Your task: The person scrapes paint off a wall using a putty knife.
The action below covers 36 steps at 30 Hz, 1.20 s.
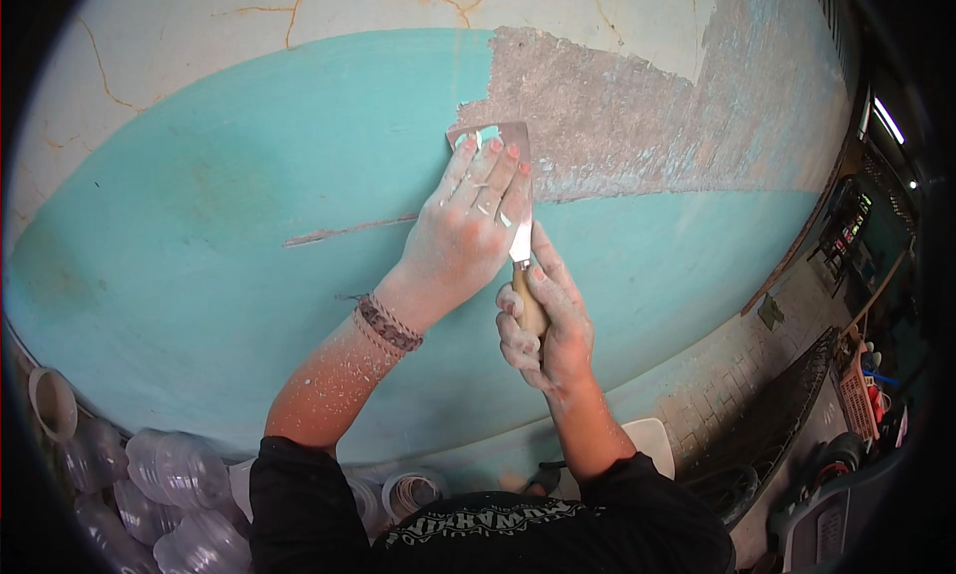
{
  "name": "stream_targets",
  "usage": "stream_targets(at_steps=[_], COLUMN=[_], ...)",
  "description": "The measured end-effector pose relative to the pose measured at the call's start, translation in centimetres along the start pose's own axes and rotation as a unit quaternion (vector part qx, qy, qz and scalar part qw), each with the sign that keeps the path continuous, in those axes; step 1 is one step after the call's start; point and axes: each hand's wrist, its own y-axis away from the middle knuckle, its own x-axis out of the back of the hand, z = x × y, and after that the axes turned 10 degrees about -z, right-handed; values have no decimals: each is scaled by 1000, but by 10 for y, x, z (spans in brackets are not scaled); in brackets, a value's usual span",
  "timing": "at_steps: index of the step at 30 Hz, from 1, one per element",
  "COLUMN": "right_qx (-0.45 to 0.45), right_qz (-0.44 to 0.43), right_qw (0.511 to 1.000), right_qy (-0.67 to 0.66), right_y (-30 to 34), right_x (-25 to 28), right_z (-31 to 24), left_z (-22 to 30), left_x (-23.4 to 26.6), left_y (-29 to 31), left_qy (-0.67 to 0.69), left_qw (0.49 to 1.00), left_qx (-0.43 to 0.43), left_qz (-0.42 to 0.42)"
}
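Before me is a wall (329, 126) painted turquoise below a cracked off-white band. A paint scraper (522, 240) with a broad metal blade and wooden handle lies against it, blade upward. My right hand (553, 320) wraps round the handle. My left hand (468, 216) lies flat over the blade, fingers stretched toward its edge and close together, pressing on it. Turquoise paint flakes (488, 134) sit on the blade near the fingertips. Pale dust coats both hands. Right of the blade spreads a rough bare grey patch (617, 116), its paint gone.
Clear plastic containers (179, 469) are heaped at lower left beside a pale round tub (52, 403). At lower right stand a grey bin (827, 519) and an orange basket (858, 390) with things in it. A narrow scraped line (349, 230) crosses the turquoise paint.
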Motion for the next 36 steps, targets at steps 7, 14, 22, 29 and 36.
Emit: stream_targets(at_steps=[7, 14, 22, 29, 36], right_qx=[76, 62, 59, 90, 78], right_qz=[-91, -67, -51, -104, -72], right_qw=[991, 995, 997, 989, 994], right_qy=[-63, -26, -13, -46, -7], right_y=[-7, -10, -13, -26, -21], right_x=[-1, -9, -18, -21, -31], right_z=[-8, -11, -14, -24, -28], left_z=[-7, -11, -15, -29, -24], left_x=[-1, 7, 15, 19, 26], left_y=[-10, -16, -22, -36, -41], left_qy=[-9, -17, -19, -26, -19], left_qw=[1000, 999, 999, 999, 999], left_qx=[-10, -32, -26, -8, -35], left_qz=[15, 5, 4, 38, 22])
